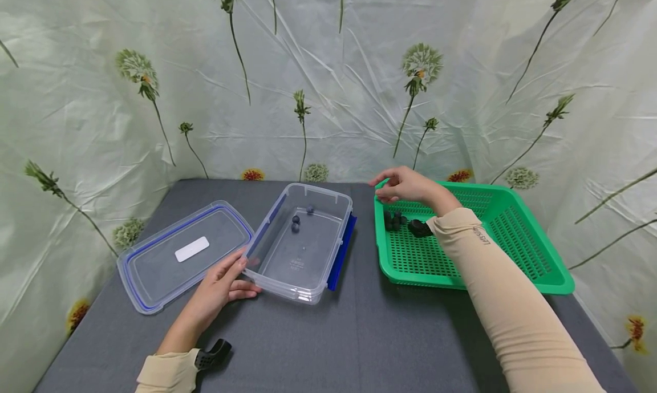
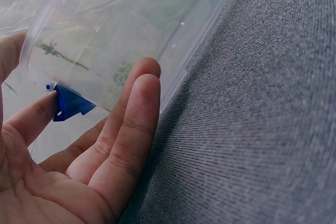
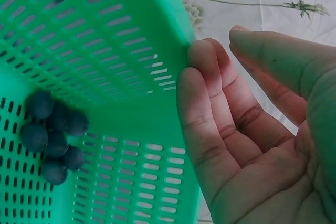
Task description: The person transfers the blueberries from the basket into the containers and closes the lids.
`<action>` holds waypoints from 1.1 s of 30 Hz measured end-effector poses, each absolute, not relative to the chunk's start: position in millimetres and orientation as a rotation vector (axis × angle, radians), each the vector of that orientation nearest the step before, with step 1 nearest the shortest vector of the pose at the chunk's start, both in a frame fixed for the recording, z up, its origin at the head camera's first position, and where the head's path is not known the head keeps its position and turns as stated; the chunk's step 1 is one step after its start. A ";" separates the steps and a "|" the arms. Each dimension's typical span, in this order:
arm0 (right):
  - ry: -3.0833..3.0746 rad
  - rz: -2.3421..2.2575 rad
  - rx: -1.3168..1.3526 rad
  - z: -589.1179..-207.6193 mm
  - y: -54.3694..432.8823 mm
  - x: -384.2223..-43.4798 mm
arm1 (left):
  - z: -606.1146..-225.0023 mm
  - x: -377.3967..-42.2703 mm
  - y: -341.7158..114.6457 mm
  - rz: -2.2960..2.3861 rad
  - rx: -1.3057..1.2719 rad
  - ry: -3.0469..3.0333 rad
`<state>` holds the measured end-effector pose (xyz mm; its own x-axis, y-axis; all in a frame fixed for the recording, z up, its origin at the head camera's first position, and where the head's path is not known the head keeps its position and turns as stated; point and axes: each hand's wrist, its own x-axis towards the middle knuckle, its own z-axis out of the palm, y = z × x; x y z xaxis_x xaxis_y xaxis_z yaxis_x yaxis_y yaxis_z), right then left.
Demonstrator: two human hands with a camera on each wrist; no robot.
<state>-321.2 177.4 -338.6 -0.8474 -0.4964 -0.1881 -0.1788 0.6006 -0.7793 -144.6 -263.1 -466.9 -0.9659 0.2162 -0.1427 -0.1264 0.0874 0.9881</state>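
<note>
My left hand (image 1: 226,282) grips the near left corner of a clear plastic container (image 1: 303,267), thumb at the rim and fingers along the outer wall. A few blueberries (image 1: 295,228) lie on the container's floor. To the right, my right hand (image 1: 405,186) hovers at the far left corner of a green basket (image 1: 556,276), fingers loosely bent. In the right wrist view, nothing shows between the thumb and the fingers (image 3: 202,119). Several blueberries (image 3: 52,137) cluster in the basket's corner beside that hand. A blue latch flap (image 2: 71,103) hangs by the left fingers.
A clear lid (image 1: 187,250) with a blue seal and white label lies left of the container. Another blue latch flap (image 1: 342,256) sticks out on the container's right side. Grey cloth (image 1: 328,341) covers the table; a floral curtain (image 1: 339,85) hangs behind it.
</note>
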 end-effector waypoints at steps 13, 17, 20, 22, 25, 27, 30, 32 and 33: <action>2.459 -1.101 -0.475 -345.9 197.6 -320.5 | -468.8 -144.9 -262.9 1.973 0.103 2.104; 2.445 -1.107 -0.440 -352.4 207.7 -320.7 | -468.5 -144.7 -262.6 1.968 0.092 2.104; 2.437 -1.109 -0.409 -357.5 214.7 -321.0 | -468.4 -144.7 -262.9 1.964 0.087 2.108; 2.426 -1.114 -0.396 -360.5 218.6 -320.8 | -468.3 -144.6 -263.1 1.963 0.080 2.111; 2.419 -1.119 -0.369 -365.2 223.4 -320.1 | -468.6 -144.6 -263.2 1.963 0.077 2.112; 2.411 -1.119 -0.353 -368.3 226.0 -319.3 | -468.8 -144.8 -263.0 1.965 0.073 2.111; 2.402 -1.115 -0.321 -373.4 229.1 -318.3 | -469.3 -145.1 -262.8 1.963 0.079 2.113; 2.393 -1.111 -0.298 -376.9 230.4 -317.8 | -469.4 -145.2 -262.8 1.961 0.081 2.117; 2.387 -1.109 -0.285 -378.8 230.8 -317.8 | -469.6 -145.3 -263.0 1.961 0.082 2.119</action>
